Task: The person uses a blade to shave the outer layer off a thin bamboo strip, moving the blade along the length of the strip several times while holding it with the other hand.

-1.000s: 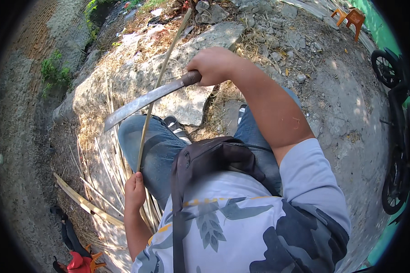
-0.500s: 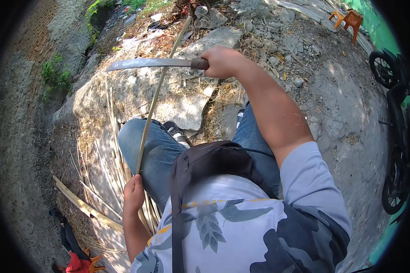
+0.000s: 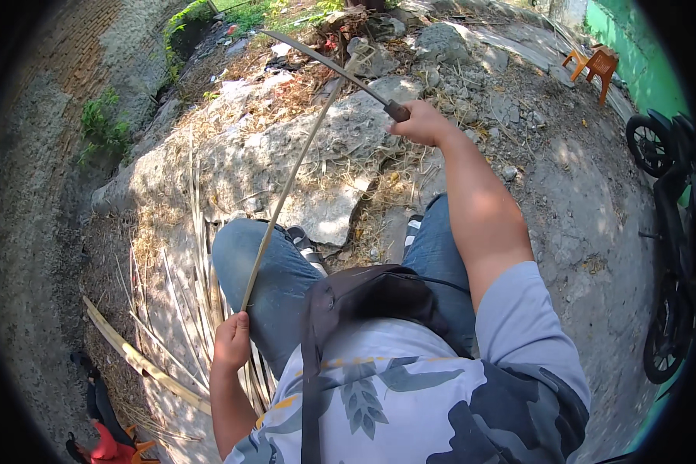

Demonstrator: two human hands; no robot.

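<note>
A long, thin bamboo strip [image 3: 284, 193] slants away from me across my left knee. Its near end is gripped in my left hand [image 3: 232, 342], thumb on top. Farther out, my right hand [image 3: 419, 124] is wrapped round the dark handle of a machete [image 3: 329, 63]. The long, slightly curved blade points up and to the left. It crosses the strip near the strip's far end; whether the two touch I cannot tell. Several more bamboo strips [image 3: 201, 232] lie on the ground beside my left leg.
A thicker split bamboo piece [image 3: 143, 363] lies at the lower left. Broken concrete slabs [image 3: 317, 209] and rubble are in front of me. A person in red [image 3: 110, 445] sits at the lower left. An orange plastic chair [image 3: 599, 68] and a black motorcycle [image 3: 665, 232] stand on the right.
My right hand has moved away from me and slightly right with the machete. The blade has gone from level to tilted, and its crossing has shifted toward the strip's far end.
</note>
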